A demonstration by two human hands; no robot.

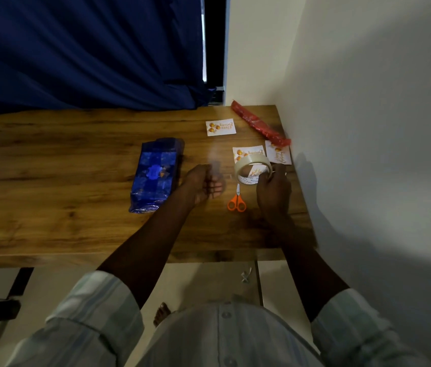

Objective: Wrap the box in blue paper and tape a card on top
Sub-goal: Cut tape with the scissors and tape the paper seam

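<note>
Two hands are busy here, and the step looks like pulling off a strip of tape so a card can go on top. The right hand (272,189) has its fingers curled round the tape roll (252,168), holding it up on edge just above the desk (63,154). The left hand (203,185) sits just to the left with fingers curled in; it's blurry, so I can't tell if it's actually pinching the loose tape end or holding nothing. To do this well I'd say keep the roll steady, draw out a short piece so it doesn't stick to itself, then snip it with the orange scissors (237,201), which lie right between the hands. The box (155,174), already in blue paper, lies to the left of the left hand. Three cards (221,127) lie beyond the roll, one partly behind it, and a red roll (259,123) of paper is by the wall.
</note>
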